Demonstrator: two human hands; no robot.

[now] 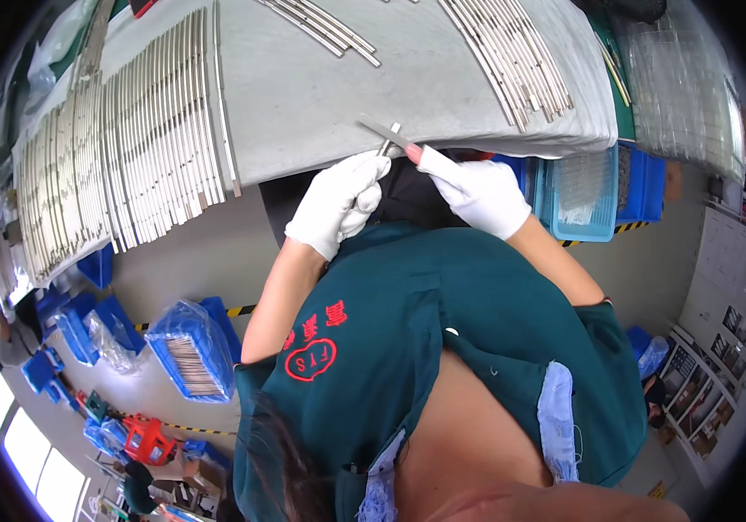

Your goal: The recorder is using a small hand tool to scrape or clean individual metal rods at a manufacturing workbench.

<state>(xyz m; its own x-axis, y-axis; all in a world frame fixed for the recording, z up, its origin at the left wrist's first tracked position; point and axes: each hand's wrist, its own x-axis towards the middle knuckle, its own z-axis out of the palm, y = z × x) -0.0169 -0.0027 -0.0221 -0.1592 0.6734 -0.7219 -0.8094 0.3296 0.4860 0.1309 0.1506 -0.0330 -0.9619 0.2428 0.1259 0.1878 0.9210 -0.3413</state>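
Observation:
My left hand (338,202), in a white glove, is closed round a short-looking silver metal rod (394,133); only its end shows above the fingers. My right hand (481,193), also gloved in white with a pinkish fingertip showing, grips a thin flat grey file (377,127). The file lies slantwise across the rod's end, and the two look to be touching. Both hands are in front of my chest at the near edge of the cloth-covered table (303,109). The rest of the rod is hidden in the glove.
Long rows of metal rods (160,122) cover the table's left side. Another group of rods (512,61) lies at the right, and several rods (325,30) lie at the far middle. A light-blue basket (595,209) stands below right; a blue bin (207,348) is on the floor at left.

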